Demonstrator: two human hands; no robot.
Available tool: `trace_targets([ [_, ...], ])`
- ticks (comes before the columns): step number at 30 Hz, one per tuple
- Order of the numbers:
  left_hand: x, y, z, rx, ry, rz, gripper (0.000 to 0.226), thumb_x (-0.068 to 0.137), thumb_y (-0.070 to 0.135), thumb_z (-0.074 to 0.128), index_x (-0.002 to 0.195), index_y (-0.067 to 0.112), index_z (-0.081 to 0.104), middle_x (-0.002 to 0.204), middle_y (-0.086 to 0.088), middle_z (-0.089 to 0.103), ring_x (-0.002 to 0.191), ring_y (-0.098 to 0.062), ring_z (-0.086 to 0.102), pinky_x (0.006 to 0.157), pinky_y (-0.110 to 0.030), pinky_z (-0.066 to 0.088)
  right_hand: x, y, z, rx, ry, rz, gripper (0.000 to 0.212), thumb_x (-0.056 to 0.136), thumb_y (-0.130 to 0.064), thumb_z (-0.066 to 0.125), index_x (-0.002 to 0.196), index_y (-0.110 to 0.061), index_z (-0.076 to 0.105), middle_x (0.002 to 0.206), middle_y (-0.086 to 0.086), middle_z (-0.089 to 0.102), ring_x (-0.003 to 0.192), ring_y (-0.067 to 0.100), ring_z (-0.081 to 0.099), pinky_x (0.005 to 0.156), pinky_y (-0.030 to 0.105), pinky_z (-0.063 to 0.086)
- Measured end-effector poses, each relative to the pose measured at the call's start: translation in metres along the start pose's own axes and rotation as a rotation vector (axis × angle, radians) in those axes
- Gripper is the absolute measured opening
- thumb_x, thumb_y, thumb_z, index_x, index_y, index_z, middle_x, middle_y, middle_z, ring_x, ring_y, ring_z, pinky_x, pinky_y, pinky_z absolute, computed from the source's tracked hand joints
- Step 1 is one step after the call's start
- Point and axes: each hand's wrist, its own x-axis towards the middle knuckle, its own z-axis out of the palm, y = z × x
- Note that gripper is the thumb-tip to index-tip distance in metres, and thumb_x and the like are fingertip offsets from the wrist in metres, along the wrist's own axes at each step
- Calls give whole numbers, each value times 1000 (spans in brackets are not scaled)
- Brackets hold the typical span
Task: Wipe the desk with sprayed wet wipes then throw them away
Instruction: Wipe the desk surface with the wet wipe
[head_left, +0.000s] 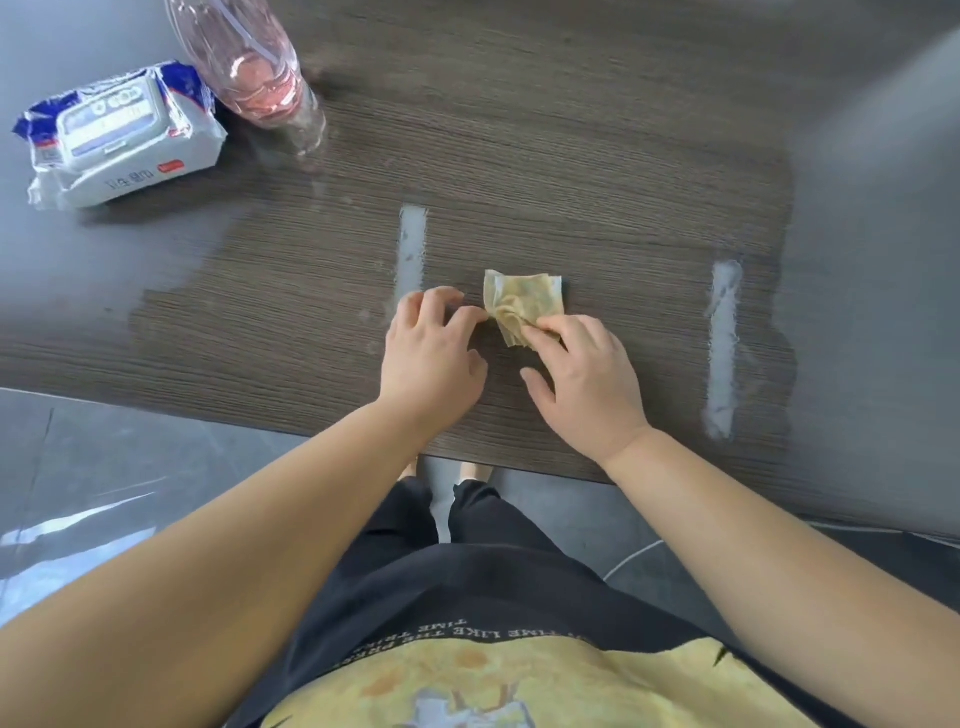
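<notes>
A crumpled, yellowish wet wipe (522, 304) lies on the dark wood-grain desk (571, 171), near its front edge. My right hand (584, 382) pinches the wipe's near corner with its fingertips. My left hand (434, 356) sits just left of it, its curled fingertips touching the wipe's left edge. A clear spray bottle with pink liquid (254, 67) stands at the back left. Beside it lies a white and blue pack of wet wipes (117, 132).
Two pale streaks mark the desk, one (412, 249) behind my left hand and one (724, 348) to the right. The desk's front edge runs just under my wrists, with grey floor and my legs below. Glare washes out the desk's left and right sides.
</notes>
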Motion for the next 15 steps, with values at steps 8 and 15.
trace_targets([
  [8,-31,-38,-5,-6,17,14,50,75,25,41,120,17,60,133,-9,47,128,-38,30,103,-44,32,-34,-41,23,1,109,-88,42,77,-48,59,100,-15,70,92,1,64,89,24,58,91,35,38],
  [15,-72,-79,-7,23,-27,18,43,85,17,53,128,21,53,140,-3,38,133,-29,21,105,-37,29,-64,-89,50,61,264,-54,17,66,-25,83,79,-20,73,75,-5,61,76,18,54,76,28,34],
])
